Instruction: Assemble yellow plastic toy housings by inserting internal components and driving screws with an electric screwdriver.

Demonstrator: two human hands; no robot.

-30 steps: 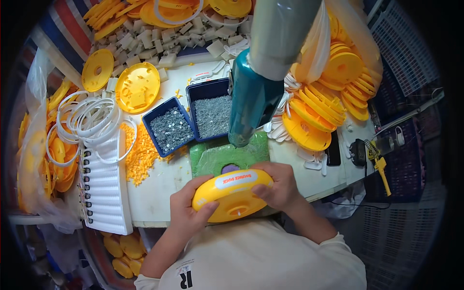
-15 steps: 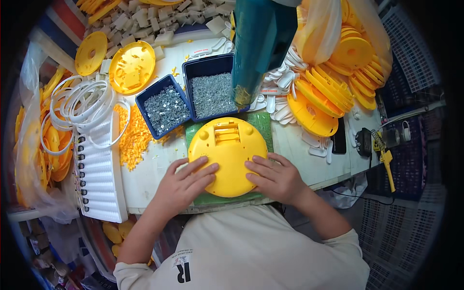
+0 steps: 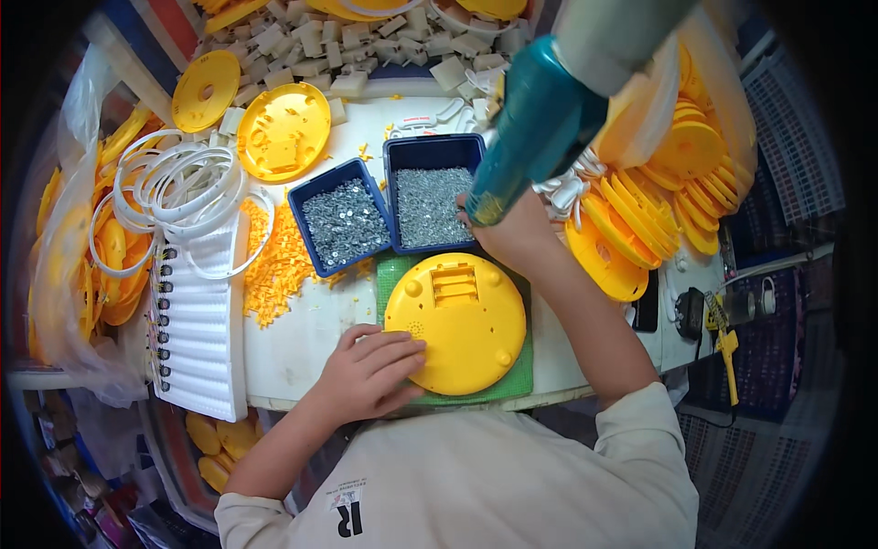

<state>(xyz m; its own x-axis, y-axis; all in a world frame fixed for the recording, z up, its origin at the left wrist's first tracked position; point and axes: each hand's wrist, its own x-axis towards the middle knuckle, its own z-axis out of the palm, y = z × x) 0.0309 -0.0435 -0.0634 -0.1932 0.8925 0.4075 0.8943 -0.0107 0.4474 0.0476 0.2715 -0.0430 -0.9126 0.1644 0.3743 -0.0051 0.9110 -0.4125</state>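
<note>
- Yellow plastic casing (image 3: pixel 462 343), round, lies flat on the green mat (image 3: pixel 520 371) near the worktop's front edge; recessed rectangular compartment at its far side, small round bumps and holes across the face.
- Left hand (image 3: pixel 373 371): fingers spread loosely, tips resting on the casing's left side; nothing pinched.
- Right hand (image 3: pixel 512 236): reaches past the casing to the right side of the larger blue bin (image 3: pixel 434 154); fingers partly hidden behind the teal tool (image 3: pixel 530 128), cannot tell if pinching anything.
- Teal tool hangs tilted from above, nose down, in front of the right hand, grey cylinder (image 3: pixel 622 41) over it.
- Larger blue bin: full of small grey metal pieces.
- Smaller blue bin (image 3: pixel 326 188): just left of it, angled, more grey metal pieces plus shiny round bits.
- Orange pieces (image 3: pixel 273 279) heaped left of the smaller bin, on the white worktop (image 3: pixel 311 343).
- White rings (image 3: pixel 187 229) piled loosely farther left, over the far end of the white ridged block (image 3: pixel 206 339).
- Yellow disc (image 3: pixel 283 133) beyond the smaller bin, pale blocks (image 3: pixel 320 50) heaped behind.
- Yellow discs (image 3: pixel 611 240) stacked leaning, right side; black slab (image 3: pixel 647 309) just nearer.
</note>
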